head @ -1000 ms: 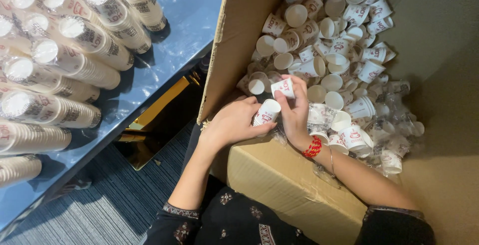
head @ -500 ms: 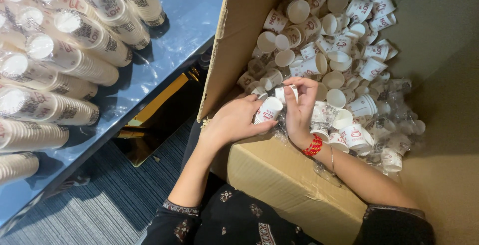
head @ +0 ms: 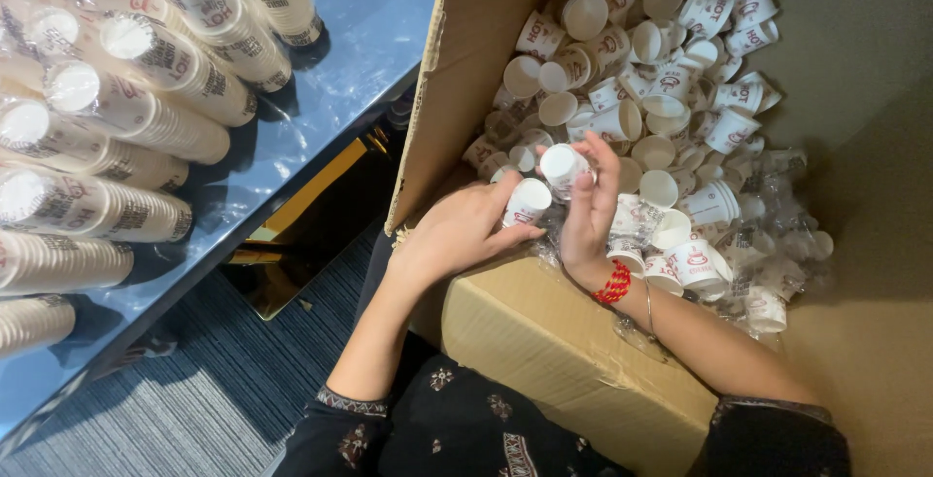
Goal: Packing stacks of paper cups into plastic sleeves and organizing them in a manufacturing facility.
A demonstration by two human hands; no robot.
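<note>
Head view over an open cardboard box (head: 544, 341) filling the centre and right of the frame, heaped with loose small paper cups (head: 671, 59). The left hand (head: 457, 234) is closed around one white cup (head: 528, 202) just inside the box's near wall; the right hand (head: 591, 210), wearing a red bracelet (head: 613, 286), pinches a second cup (head: 564, 163) by its fingertips. Compared with half a second before, the two cups have drawn closer and now sit just beside each other, mouths turned away from the camera, suggesting one is about to nest into the other. At the upper left, long nested cup stacks (head: 117, 127) lie on the blue tabletop (head: 369, 20).
</note>
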